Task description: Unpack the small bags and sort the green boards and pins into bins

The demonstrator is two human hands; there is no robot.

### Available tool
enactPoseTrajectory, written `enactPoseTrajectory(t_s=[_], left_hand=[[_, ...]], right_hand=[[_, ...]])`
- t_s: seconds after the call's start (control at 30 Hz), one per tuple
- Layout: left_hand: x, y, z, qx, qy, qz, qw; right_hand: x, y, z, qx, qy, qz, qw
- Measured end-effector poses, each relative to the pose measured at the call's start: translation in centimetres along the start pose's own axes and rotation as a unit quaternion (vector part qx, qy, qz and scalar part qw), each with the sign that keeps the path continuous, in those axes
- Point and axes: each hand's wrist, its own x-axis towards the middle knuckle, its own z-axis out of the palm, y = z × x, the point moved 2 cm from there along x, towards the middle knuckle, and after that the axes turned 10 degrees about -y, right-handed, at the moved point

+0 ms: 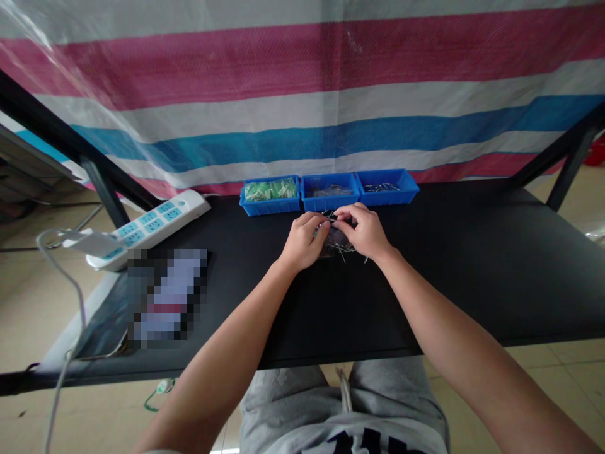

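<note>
My left hand (pixel 305 239) and my right hand (pixel 363 230) meet over the middle of the black table (pixel 472 265), fingers pinched together on a small part (pixel 331 218) with thin metal leads. Under the hands lies a little heap of loose metal pins (pixel 341 250). Just beyond them stand three blue bins in a row: the left bin (pixel 270 197) holds green parts, the middle bin (pixel 329 192) and the right bin (pixel 386 186) hold small metal parts.
A white power strip (pixel 151 224) with a plugged cable lies at the table's left rear. A blurred flat object (pixel 167 296) lies near the left front. A striped tarp (pixel 302 94) hangs behind the table. Black frame legs stand at both sides.
</note>
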Motion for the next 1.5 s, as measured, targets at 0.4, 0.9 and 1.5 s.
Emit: enactPoseTrajectory(t_s=[0.4, 0.9, 1.5], left_hand=[[-0.1, -0.7, -0.6, -0.099, 0.036, -0.067, 0.992], [-0.3, -0.6, -0.4, -0.109, 0.045, -0.065, 0.991], [-0.2, -0.5, -0.2, -0.058, -0.011, -0.085, 0.995]], right_hand=[[-0.4, -1.2, 0.5, 0.011, 0.003, 0.002, 1.000], [-0.5, -0.8, 0.2, 0.147, -0.042, 0.087, 0.984], [-0.2, -0.1, -0.2, 0.183, -0.110, 0.149, 0.965]])
